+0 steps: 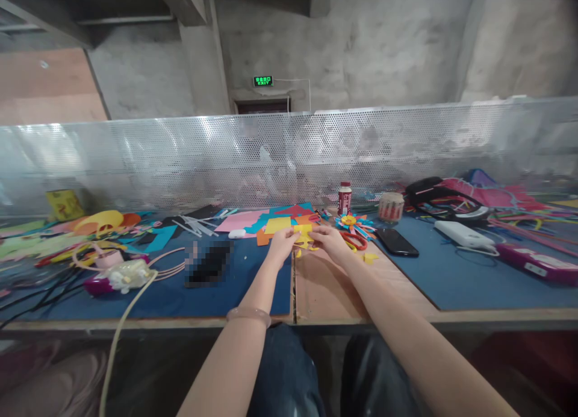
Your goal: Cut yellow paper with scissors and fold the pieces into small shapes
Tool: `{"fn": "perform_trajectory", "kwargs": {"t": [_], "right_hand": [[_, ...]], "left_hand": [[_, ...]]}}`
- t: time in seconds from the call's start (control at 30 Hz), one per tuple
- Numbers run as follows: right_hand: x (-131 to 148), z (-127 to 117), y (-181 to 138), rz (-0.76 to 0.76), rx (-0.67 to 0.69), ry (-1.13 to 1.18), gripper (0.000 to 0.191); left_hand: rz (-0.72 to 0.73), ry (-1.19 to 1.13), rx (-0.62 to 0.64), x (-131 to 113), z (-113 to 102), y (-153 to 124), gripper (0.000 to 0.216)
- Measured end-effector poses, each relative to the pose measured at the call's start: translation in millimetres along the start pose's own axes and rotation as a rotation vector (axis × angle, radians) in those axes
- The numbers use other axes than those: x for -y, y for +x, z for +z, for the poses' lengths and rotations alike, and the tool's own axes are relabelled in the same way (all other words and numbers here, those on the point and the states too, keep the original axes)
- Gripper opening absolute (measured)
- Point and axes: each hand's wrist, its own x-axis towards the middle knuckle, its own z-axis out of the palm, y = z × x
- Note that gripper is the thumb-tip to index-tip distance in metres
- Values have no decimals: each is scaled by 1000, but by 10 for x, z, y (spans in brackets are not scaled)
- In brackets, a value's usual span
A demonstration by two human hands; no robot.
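Both hands meet over the middle of the table, with a yellow piece of paper (303, 229) between them. My left hand (283, 243) pinches its left side. On the right edge, the fingers of my right hand (329, 241) are closed. Small yellow paper scraps (305, 243) lie just under the paper. Red-handled scissors (354, 241) rest beside my right hand, partly hidden by it. Past them sits a blue, red and orange paper flower (349, 221). A yellow sheet (278, 225) lies behind my left hand.
A black phone (398, 242) and white power adapter (464, 234) lie to the right. A red-labelled bottle (344, 198) and a jar (391, 207) stand behind. Cables and a power strip (118, 277) occupy the left. A perforated metal panel (203, 161) closes off the back.
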Motion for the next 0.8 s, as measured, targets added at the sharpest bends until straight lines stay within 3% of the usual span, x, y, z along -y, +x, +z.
{"fn": "perform_trajectory", "kwargs": {"t": [0.17, 0.33, 0.43, 0.63, 0.8], "right_hand": [[48, 15, -40, 71, -31, 172, 24], [55, 26, -48, 55, -4, 116, 14], [31, 26, -26, 57, -21, 73, 12], [36, 22, -30, 26, 21, 50, 16], [9, 23, -26, -36, 19, -157, 33]], "left_hand": [[-15, -109, 7, 62, 4, 45, 22], [-138, -216, -20, 42, -2, 71, 19], [-195, -209, -58, 7, -3, 56, 30], [-74, -39, -21, 34, -8, 10, 26], [-6, 21, -17, 71, -10, 15, 25]]}}
